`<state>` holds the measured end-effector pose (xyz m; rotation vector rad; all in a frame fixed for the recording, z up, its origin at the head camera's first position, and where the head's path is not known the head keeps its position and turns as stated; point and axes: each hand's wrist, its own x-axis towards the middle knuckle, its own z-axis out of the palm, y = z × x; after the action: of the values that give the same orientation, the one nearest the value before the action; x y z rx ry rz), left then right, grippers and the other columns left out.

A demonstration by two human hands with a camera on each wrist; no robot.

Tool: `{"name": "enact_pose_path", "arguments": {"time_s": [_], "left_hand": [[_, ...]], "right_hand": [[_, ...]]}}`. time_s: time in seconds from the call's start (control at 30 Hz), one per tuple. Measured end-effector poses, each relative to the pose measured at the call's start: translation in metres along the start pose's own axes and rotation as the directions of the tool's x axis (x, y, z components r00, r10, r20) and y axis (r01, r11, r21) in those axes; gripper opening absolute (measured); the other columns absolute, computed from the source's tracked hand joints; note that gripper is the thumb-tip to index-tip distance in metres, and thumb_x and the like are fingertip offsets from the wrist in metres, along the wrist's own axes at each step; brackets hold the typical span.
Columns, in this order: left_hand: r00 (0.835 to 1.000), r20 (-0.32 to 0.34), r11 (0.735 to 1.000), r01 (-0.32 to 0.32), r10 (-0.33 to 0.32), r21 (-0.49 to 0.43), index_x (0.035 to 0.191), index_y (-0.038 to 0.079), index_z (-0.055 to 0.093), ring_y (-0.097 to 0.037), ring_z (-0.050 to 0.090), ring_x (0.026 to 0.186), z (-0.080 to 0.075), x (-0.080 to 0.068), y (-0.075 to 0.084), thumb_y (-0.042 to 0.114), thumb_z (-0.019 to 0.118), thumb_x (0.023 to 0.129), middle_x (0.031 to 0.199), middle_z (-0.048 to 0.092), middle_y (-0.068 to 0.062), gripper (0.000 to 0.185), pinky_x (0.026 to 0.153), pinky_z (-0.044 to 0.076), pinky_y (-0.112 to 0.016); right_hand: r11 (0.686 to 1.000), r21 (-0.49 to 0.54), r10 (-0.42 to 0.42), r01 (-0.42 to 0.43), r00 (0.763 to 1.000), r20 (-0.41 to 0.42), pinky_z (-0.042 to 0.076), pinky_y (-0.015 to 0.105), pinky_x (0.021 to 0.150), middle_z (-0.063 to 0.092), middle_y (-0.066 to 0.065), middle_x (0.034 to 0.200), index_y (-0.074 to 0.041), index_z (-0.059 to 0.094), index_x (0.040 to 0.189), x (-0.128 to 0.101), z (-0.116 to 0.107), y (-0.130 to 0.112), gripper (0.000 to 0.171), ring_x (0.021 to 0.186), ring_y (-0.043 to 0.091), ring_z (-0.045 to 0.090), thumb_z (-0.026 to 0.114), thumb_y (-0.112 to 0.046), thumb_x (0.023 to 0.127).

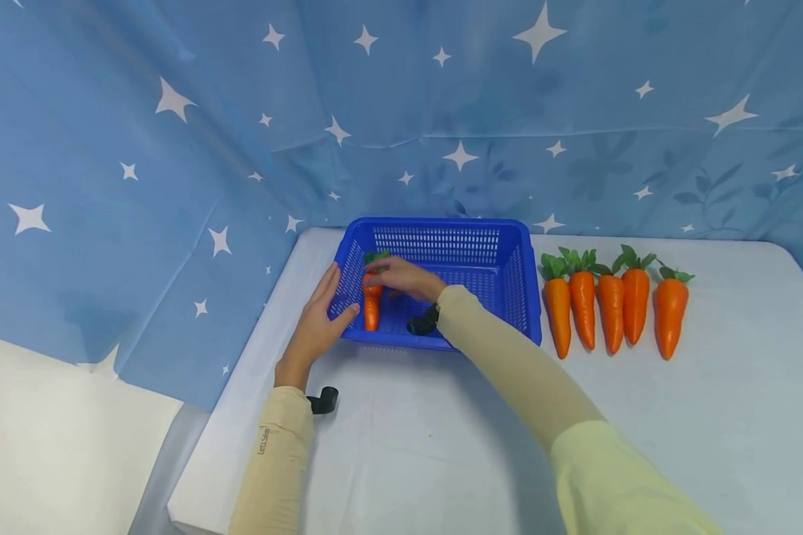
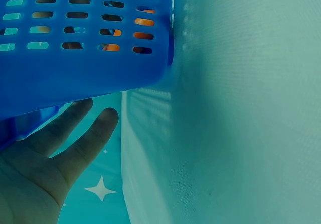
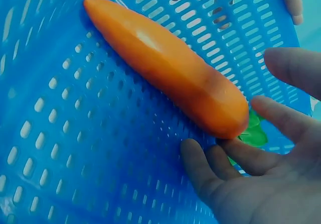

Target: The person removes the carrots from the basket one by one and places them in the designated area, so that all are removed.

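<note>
A blue plastic basket (image 1: 435,222) stands on the white table, and one orange carrot (image 1: 372,308) with green leaves lies inside along its left side. My left hand (image 1: 313,327) rests against the basket's left side with fingers extended and thumb apart. In the left wrist view, two of its fingers (image 2: 83,146) show straight beside the slotted wall. Inside the basket is my right hand (image 1: 411,278), at the carrot's leafy end. The right wrist view shows its fingers (image 3: 288,121) spread around the carrot's (image 3: 165,63) thick end, some at its surface, without gripping it.
Several carrots (image 1: 611,308) with green leaves lie in a row just right of the basket. A blue curtain (image 1: 401,96) with white stars hangs behind and to the left. The white tabletop (image 1: 401,431) extends in front of the basket.
</note>
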<state>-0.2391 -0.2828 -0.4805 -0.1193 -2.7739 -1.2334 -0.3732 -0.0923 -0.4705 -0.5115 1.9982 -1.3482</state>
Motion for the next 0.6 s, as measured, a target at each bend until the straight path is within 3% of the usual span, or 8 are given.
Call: {"name": "enact_pose_path", "arguments": {"time_s": [0.27,0.47,0.6], "left_hand": [[1.0,0.001,1.0,0.002,-0.002,0.005,0.173,0.014,0.019,-0.028,0.014,0.164,-0.0005,-0.0002,0.0,0.042,0.061,0.104,0.18,0.011,0.004,0.085,0.128,0.018,-0.061],[1.0,-0.001,1.0,0.009,-0.009,0.002,0.173,0.016,0.019,-0.029,0.015,0.164,-0.0007,-0.0011,0.0003,0.043,0.061,0.104,0.18,0.011,0.004,0.086,0.127,0.019,-0.063],[1.0,0.002,1.0,0.015,-0.015,0.001,0.174,0.017,0.018,-0.03,0.015,0.164,-0.0009,-0.0017,0.0006,0.043,0.061,0.104,0.18,0.011,0.005,0.086,0.127,0.019,-0.063]], "right_hand": [[0.998,-0.036,0.051,-0.05,0.998,0.038,0.04,0.051,0.121,0.043,0.019,0.164,-0.008,0.043,0.165,-0.0001,0.0024,-0.0029,0.064,0.143,0.037,0.046,0.065,-0.02,0.106],[0.999,-0.037,0.028,-0.027,0.999,0.017,0.036,0.053,0.123,0.046,0.019,0.16,-0.007,0.042,0.165,0.0015,0.002,-0.0015,0.067,0.142,0.037,0.047,0.067,-0.02,0.104],[1.0,-0.009,0.003,-0.003,1.0,-0.009,0.042,0.05,0.12,0.052,0.019,0.153,-0.004,0.048,0.16,0.0011,0.002,-0.0011,0.063,0.136,0.036,0.052,0.069,-0.018,0.102]]}}
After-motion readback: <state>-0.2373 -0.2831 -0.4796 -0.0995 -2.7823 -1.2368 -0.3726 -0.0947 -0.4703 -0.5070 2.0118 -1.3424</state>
